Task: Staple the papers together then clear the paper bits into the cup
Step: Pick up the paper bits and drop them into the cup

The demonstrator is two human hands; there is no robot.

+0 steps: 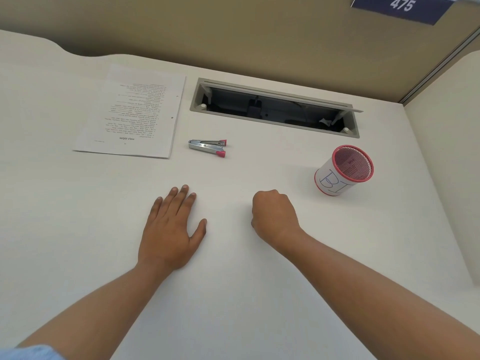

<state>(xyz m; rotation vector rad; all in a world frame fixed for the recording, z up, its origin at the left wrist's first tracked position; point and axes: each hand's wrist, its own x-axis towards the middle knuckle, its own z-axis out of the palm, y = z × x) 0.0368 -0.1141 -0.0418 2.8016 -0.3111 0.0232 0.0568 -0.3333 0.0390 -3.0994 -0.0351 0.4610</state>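
A stack of printed papers [132,113] lies at the far left of the white desk [233,294]. Just right of it rests a silver stapler with pink tips [207,147], lying on its side. A red mesh cup wrapped in white paper [344,170] stands at the right. My left hand [171,227] lies flat on the desk, palm down, fingers apart, holding nothing. My right hand [274,215] rests beside it, curled into a fist; whether anything is inside the fist is hidden. No loose paper bits show on the desk.
An open cable hatch [275,107] is set into the desk behind the stapler. A tan partition wall [259,35] runs along the back, with a blue sign reading 475 [402,7] at the top right. A side panel [446,152] borders the desk at right.
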